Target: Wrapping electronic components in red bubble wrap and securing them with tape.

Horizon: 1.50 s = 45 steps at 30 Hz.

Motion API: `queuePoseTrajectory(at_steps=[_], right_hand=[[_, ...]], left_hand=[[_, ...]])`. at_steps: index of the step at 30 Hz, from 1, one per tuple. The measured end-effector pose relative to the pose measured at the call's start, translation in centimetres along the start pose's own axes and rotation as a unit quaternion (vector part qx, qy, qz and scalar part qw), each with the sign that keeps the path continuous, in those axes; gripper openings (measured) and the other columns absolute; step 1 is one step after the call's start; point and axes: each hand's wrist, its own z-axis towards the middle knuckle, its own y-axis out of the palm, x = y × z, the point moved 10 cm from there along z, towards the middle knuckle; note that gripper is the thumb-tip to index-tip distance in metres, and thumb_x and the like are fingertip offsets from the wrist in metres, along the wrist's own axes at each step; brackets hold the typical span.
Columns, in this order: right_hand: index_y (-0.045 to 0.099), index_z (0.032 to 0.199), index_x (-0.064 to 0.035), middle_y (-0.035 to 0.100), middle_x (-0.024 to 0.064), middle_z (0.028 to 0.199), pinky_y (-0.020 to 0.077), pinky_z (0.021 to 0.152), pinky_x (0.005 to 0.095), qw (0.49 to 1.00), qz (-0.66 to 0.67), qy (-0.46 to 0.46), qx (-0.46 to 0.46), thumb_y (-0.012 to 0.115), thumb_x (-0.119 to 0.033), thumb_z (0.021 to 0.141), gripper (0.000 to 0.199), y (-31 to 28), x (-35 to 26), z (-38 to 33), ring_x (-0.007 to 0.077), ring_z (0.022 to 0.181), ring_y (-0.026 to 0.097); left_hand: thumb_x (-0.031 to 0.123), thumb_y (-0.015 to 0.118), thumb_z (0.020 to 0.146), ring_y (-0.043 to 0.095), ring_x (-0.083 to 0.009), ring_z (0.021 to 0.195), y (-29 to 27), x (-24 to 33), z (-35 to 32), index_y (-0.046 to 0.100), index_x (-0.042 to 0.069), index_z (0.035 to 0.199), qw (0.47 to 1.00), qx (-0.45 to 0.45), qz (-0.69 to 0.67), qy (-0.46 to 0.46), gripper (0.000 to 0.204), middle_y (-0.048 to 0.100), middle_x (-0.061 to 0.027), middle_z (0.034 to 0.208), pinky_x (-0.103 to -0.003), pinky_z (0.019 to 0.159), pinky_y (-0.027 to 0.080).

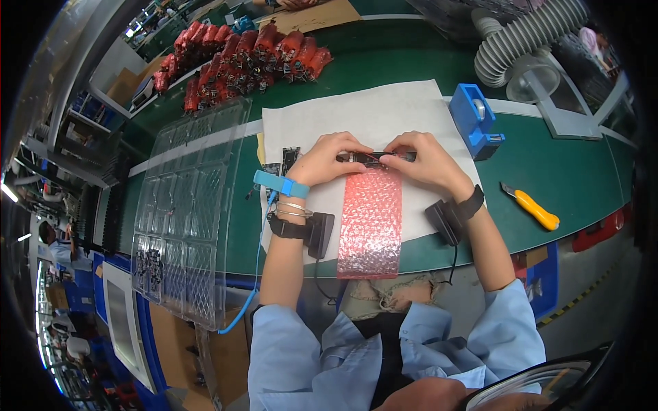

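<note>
My left hand (327,159) and my right hand (423,163) both grip a small black oblong part (373,157) at the far end of a pink bubble-wrap sheet (370,222). The sheet lies lengthwise toward me on a white foam mat (384,109). A blue strap circles my left wrist, with a blue cord running down off the table. Black devices are strapped to both wrists. Two more small black parts (290,159) lie on the mat just left of my left hand.
A clear plastic compartment tray (188,205) covers the left of the green table, with several black parts in its near corner. A heap of red-wrapped parts (240,58) sits at the back. On the right are a blue tape dispenser (476,120), a yellow utility knife (531,207) and a grey ribbed hose (528,34).
</note>
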Motion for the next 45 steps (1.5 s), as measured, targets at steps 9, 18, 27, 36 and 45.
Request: queuePoseTrajectory(at_steps=[9, 18, 27, 36, 45], right_hand=[[0.07, 0.09, 0.0013, 0.067, 0.0182, 0.081, 0.0513, 0.073, 0.0348, 1.0, 0.009, -0.01, 0.008, 0.076, -0.024, 0.073, 0.031, 0.0, 0.4, 0.0, 0.0286, 0.077, 0.066], [0.069, 0.092, 0.0014, 0.067, 0.018, 0.083, 0.0509, 0.073, 0.0348, 0.999, 0.033, 0.002, 0.002, 0.076, -0.021, 0.073, 0.03, 0.2, 1.0, -0.1, 0.0287, 0.078, 0.065], [0.059, 0.089, 0.0016, 0.061, 0.016, 0.085, 0.05, 0.072, 0.0379, 0.998, -0.026, -0.062, -0.014, 0.072, -0.012, 0.073, 0.024, 0.3, -2.2, -0.5, 0.0317, 0.081, 0.062], [0.052, 0.09, -0.0009, 0.053, 0.0139, 0.088, 0.0483, 0.073, 0.0395, 0.984, -0.111, -0.141, -0.002, 0.07, -0.009, 0.073, 0.026, 1.5, -4.3, -2.1, 0.0318, 0.082, 0.057], [0.058, 0.095, -0.0022, 0.057, 0.013, 0.09, 0.0481, 0.077, 0.0369, 0.993, 0.046, -0.103, 0.014, 0.076, -0.017, 0.071, 0.034, 1.3, -3.0, -3.4, 0.0301, 0.083, 0.058]], left_hand=[[0.016, 0.072, 0.081, 0.059, -0.0214, 0.095, 0.0, -0.2, 0.0, 0.068, 0.006, 0.113, 1.0, 0.0, -0.002, 0.005, 0.033, 0.062, -0.0088, 0.102, -0.03, 0.084, 0.046], [0.015, 0.072, 0.081, 0.059, -0.0218, 0.094, 0.0, -0.2, 0.3, 0.068, 0.006, 0.11, 1.0, 0.014, 0.023, 0.007, 0.031, 0.063, -0.0085, 0.097, -0.031, 0.084, 0.046], [0.013, 0.071, 0.081, 0.058, -0.0221, 0.088, 0.0, -0.8, 0.8, 0.062, 0.003, 0.102, 0.998, 0.025, 0.044, -0.021, 0.025, 0.062, -0.0091, 0.089, -0.032, 0.079, 0.047], [0.009, 0.073, 0.077, 0.054, -0.0229, 0.088, 0.8, 2.9, -0.6, 0.056, 0.003, 0.095, 0.996, -0.009, 0.069, 0.058, 0.025, 0.053, -0.009, 0.091, -0.032, 0.082, 0.044], [0.013, 0.073, 0.077, 0.048, -0.0236, 0.098, 2.5, 2.6, -2.2, 0.055, 0.004, 0.095, 0.998, -0.053, 0.044, 0.006, 0.027, 0.05, -0.0074, 0.096, -0.033, 0.086, 0.042]])
